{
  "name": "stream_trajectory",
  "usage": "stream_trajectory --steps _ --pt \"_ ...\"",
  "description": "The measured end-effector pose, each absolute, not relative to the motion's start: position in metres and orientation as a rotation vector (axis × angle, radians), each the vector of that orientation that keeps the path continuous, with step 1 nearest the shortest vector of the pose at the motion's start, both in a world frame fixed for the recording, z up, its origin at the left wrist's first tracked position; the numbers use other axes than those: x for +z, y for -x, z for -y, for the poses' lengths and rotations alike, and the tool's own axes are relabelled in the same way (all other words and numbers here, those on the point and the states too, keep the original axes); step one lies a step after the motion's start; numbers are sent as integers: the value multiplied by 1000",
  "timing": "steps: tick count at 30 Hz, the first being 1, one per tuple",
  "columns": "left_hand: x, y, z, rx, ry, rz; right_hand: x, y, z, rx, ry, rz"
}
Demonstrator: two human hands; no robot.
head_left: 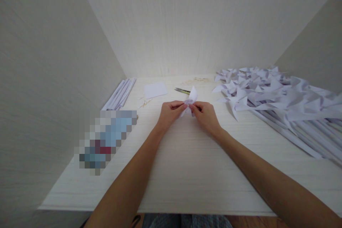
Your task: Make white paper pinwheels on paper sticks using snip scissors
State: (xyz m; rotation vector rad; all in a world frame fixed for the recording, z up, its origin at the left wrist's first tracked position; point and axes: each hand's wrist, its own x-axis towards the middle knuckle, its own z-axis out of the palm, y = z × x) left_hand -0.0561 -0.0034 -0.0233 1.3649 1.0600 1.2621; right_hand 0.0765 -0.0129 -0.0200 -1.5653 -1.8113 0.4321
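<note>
We see two bare hands meeting over the middle of a pale wood-grain desk (187, 171), both closed on one small piece of folded white paper (192, 97). The left hand (171, 111) pinches the paper's lower part between thumb and fingertips, and the right hand (205, 114) pinches it from the other side, so that the fingertips of the two nearly touch; the paper's pointed upper flap stands up above them, tilted toward the back wall. Just behind the paper lies a pair of small snips (182, 91), flat on the desk and apart from the hands. To the left of them we find a single white paper square (155, 89), and beyond that a bundle of rolled paper sticks (120, 94) lying against the left wall. Near the desk's left edge sits a blurred-out object (107, 139) (pixelated, so we cannot tell what it is). The right side is crowded: a heap of finished paper pinwheels (269, 94) on long white sticks spreads from the back corner down toward the right edge, the nearest blade close to the right hand but not touching it. The desk is boxed in by walls at the left, back and right, and the open room lies in front of the hands, where a broad bare stretch runs to the near edge, crossed only by the two forearms.
</note>
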Motion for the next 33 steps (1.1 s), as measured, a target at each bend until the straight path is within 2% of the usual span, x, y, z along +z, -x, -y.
stream_trajectory --steps 4,10,12,16,18,20,26,29,33 --pt "-25 55 3 1250 -1303 -1100 -18 -76 16 380 1613 1867" --pt "-27 53 4 1220 -1248 -1111 -12 -75 22 -28 1685 2090" --pt "-28 53 4 1218 -1249 -1090 -13 -75 20 73 1697 2025" --pt "-29 52 3 1215 -1236 -1064 -19 -75 11 554 1611 1793" --pt "-30 52 3 1228 -1227 -1063 -21 -75 9 663 1566 1740" --pt "-30 52 3 1236 -1237 -1058 -22 -74 11 568 1587 1774" --pt "-30 53 4 1226 -1269 -1062 -15 -71 24 -104 1714 2099" --pt "-29 53 5 1213 -1247 -1050 -13 -71 24 -197 1728 2183" --pt "-27 51 6 1233 -1192 -1037 -16 -74 19 -141 1690 2154"
